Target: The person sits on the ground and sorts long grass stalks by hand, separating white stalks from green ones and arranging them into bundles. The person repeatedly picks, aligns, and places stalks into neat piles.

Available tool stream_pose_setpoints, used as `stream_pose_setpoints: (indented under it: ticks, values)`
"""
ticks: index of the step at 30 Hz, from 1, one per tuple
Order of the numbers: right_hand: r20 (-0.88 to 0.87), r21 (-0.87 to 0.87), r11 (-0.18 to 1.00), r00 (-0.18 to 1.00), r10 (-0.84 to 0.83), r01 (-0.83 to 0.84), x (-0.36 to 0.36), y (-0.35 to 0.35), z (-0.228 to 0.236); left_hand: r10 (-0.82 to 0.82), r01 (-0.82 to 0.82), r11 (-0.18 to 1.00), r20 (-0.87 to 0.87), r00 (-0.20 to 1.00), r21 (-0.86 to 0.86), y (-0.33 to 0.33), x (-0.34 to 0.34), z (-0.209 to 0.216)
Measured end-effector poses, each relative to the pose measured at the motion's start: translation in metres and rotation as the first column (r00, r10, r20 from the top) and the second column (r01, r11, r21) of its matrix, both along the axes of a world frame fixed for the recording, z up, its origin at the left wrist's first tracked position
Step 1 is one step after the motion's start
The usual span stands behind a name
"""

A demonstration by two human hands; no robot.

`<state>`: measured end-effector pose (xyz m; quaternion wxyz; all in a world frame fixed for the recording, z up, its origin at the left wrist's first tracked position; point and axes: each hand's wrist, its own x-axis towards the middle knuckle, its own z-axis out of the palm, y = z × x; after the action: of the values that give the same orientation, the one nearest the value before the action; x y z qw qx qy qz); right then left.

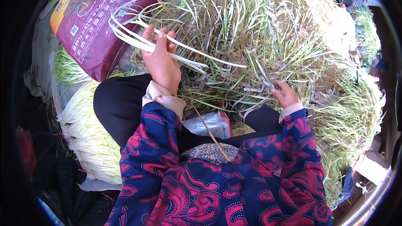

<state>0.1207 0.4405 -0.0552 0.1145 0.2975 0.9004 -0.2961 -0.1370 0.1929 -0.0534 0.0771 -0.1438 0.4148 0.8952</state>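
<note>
My left hand (162, 60) is raised, palm toward me, fingers closed around a few long chive stalks (190, 63). White at the stems, these stalks loop back on the far left and their cut ends point right. Lower and to the right, my right hand (285, 95) pinches thin pale leaf strips (264, 79), slightly blurred, just over the heap. Beneath both hands spreads a large heap of loose green and withered leaves (268, 25). A dry straw-coloured stem (209, 132) lies across my lap, slanting toward my waist.
A purple and yellow printed sack (100, 12) leans at the far left. Neat bundles of pale chives (90, 136) lie along my left side. A clear plastic packet with a red edge (207, 124) rests between my knees. More greens (366, 33) are at the far right.
</note>
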Motion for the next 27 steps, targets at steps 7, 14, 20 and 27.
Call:
stream_pose_setpoints:
  ticks: [7, 14, 20, 27]
  values:
    - [-0.214, -0.267, 0.941, 0.965, 0.154, -0.209, -0.068, -0.108, -0.001, -0.178, 0.173, 0.977, 0.023, 0.984, 0.122, 0.007, 0.017, -0.005]
    - [-0.389, -0.618, 0.785, 0.849, -0.358, 0.048, -0.073, -0.124, 0.008, -0.415, 0.399, 0.898, 0.057, 0.908, 0.187, 0.015, 0.048, -0.011]
    - [-0.236, -0.693, 0.72, 0.952, -0.193, -0.025, -0.084, -0.148, 0.006, -0.523, 0.511, 0.84, 0.022, 0.852, 0.184, 0.021, 0.071, -0.012]
    - [-0.197, -0.617, 0.784, 0.977, -0.08, -0.06, -0.063, -0.155, -0.007, -0.704, 0.674, 0.673, -0.014, 0.71, 0.305, 0.009, 0.087, -0.019]
